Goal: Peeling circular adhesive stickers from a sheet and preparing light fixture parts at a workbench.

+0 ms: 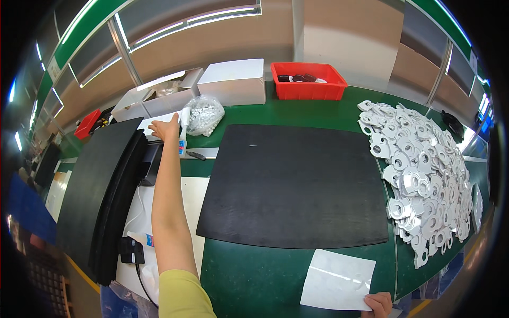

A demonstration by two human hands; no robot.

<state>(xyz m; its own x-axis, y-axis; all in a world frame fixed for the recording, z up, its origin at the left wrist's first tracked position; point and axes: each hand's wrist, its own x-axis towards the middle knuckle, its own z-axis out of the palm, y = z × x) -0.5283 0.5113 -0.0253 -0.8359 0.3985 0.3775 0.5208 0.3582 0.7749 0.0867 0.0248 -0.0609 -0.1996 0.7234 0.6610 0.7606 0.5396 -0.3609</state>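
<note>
My left arm is stretched forward. My left hand (165, 127), fingers apart, is over a white flat-topped item (150, 122) between the black stack and a bag of small white parts (205, 113). I cannot make out whether it touches that item. A white bottle (183, 139) with a blue label stands just right of my wrist. At the lower right, my right hand (378, 305) grips the corner of a white sheet (339, 281), which has a glossy surface. The sheet lies over the front of the green table, just below a large black mat (297, 185).
Many flat white plastic parts with round holes (419, 180) are heaped at right. A red bin (309, 82), a white box (233, 79) and an open carton (164, 93) line the back. Thick black sheets (98, 185) and a black adapter (131, 250) are at left.
</note>
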